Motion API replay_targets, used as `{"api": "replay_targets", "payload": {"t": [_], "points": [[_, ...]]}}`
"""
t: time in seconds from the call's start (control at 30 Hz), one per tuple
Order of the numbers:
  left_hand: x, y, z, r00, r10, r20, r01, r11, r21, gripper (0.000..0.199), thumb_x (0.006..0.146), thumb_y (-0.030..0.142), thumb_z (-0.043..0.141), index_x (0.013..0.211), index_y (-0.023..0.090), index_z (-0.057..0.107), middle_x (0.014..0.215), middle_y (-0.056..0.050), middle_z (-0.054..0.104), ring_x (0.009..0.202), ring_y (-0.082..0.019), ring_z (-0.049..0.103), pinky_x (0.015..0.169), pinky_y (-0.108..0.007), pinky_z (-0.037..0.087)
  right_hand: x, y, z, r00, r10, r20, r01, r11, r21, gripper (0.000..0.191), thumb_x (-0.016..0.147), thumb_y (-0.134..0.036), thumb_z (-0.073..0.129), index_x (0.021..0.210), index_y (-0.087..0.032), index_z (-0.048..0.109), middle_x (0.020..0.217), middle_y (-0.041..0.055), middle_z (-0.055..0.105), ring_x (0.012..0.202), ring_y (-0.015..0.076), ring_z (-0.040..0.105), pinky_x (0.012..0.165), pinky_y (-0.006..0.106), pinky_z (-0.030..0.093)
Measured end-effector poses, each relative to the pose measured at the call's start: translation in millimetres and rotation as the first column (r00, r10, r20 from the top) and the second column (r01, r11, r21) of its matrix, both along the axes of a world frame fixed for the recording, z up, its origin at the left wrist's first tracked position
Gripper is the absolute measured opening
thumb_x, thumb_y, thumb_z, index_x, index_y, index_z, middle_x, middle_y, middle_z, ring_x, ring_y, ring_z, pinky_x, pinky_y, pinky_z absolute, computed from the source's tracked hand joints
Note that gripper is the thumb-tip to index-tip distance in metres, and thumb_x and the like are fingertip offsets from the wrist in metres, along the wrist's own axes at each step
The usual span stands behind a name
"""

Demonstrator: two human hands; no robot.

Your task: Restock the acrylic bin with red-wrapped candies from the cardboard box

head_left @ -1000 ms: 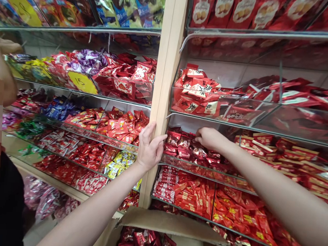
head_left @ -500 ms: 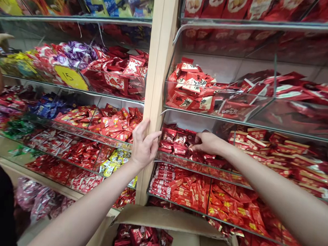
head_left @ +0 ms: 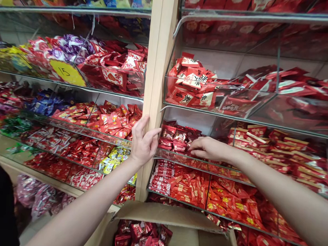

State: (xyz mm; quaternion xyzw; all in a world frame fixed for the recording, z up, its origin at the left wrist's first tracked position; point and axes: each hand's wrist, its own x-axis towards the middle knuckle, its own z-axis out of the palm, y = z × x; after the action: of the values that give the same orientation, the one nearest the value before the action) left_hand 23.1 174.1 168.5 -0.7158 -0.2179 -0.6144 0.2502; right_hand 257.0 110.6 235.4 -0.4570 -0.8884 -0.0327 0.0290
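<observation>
The dark red packets (head_left: 180,135) lay just right of the frame's centre, at the fingertips of the right grip (head_left: 211,148). Its fingers were bent; I could not tell whether they pinched one. The left grip (head_left: 144,142), thumb spread from its fingers, rested against the post (head_left: 157,64). The packets looked light, their glossy wrappers probably slippery; a gentle pinch across the middle seemed surest, sparing the seals.

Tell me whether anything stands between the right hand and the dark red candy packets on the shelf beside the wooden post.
Nothing visible does: the right hand has its fingers right at the dark red candy packets. The clear front panel edges the shelf, but the hand reaches in above it.
</observation>
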Motion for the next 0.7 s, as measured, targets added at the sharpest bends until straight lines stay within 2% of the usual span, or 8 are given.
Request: {"api": "replay_targets", "payload": {"t": [0.1,0.3,0.47,0.7], "points": [[0,0,0.1,1.0,0.002,-0.001,-0.002,1.0,-0.001,0.038,0.069,0.011,0.053,0.102,0.028,0.05,0.137,-0.001,0.02,0.119,-0.025,0.029,0.094,-0.045,0.03,-3,7,4.4,1.0,0.002,0.02,-0.002,1.0,0.026,0.026,0.077,-0.024,0.039,0.079,-0.017,0.064,0.079,0.0046,0.065,0.072,0.0148,0.056,0.067,0.024,0.039],[0,0,0.3,1.0,0.008,0.003,-0.008,1.0,0.001,0.037,0.069,0.011,0.053,0.102,0.028,0.05,0.137,-0.001,0.02,0.119,-0.025,0.029,0.094,-0.047,0.029,-6,15,7.2,0.995,-0.099,0.019,0.1,0.984,-0.144,0.02,0.072,-0.029,0.048,0.078,-0.02,0.064,0.071,0.0011,0.065,0.063,0.0133,0.056,0.059,0.022,0.039],[0,0,0.5,1.0,0.012,-0.008,-0.012,1.0,0.007,0.038,0.068,0.011,0.053,0.102,0.027,0.05,0.137,-0.002,0.02,0.119,-0.026,0.029,0.094,-0.046,0.029,-4,4,6.6,0.987,-0.145,-0.066,0.131,0.975,-0.182,0.026,0.071,-0.033,0.051,0.089,-0.018,0.062,0.085,0.003,0.065,0.073,0.0148,0.057,0.064,0.023,0.041],[0,0,0.4,1.0,0.011,-0.005,-0.011,1.0,-0.002,0.039,0.068,0.011,0.053,0.103,0.029,0.049,0.137,0.0,0.019,0.12,-0.025,0.028,0.094,-0.046,0.029,0,-11,8.1,0.992,-0.098,-0.084,0.083,0.983,-0.164,0.024,0.075,-0.03,0.044,0.086,-0.019,0.063,0.086,0.0024,0.066,0.076,0.0148,0.058,0.068,0.024,0.041]]}}
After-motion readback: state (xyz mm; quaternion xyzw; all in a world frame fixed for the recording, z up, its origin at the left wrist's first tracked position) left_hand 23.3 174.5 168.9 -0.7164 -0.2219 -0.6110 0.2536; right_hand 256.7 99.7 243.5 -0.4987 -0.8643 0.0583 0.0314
